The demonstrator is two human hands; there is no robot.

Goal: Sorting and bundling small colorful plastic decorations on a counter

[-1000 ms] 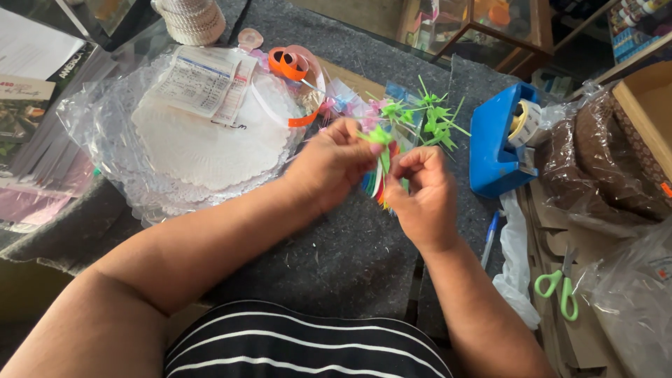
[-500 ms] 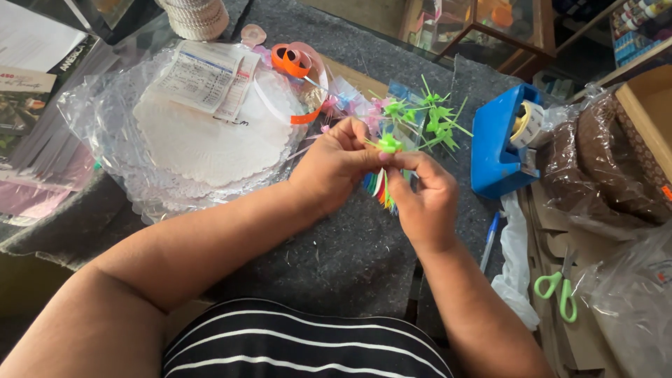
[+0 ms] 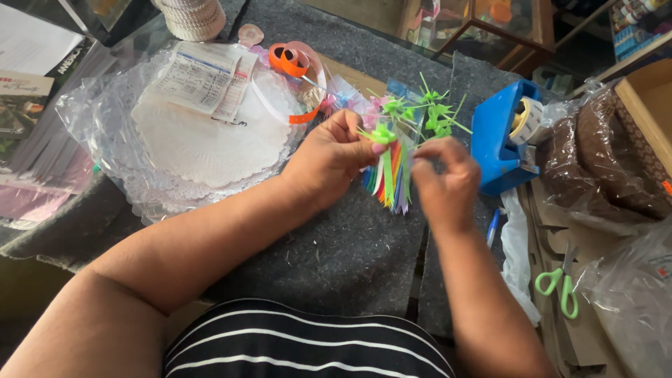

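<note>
While a bundle of multicoloured paper strips tied with green ribbon (image 3: 389,168) is pinched upright by the left hand (image 3: 329,162), its top is approached by the loosely curled, empty right hand (image 3: 444,183).

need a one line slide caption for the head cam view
Left hand holds a bundle of coloured paper strips tied with green ribbon; right hand beside it, near a blue tape dispenser.

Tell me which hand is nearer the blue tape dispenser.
Right. The right hand is just beside the blue tape dispenser; the left hand lies farther off, beyond the ribbons.
</note>
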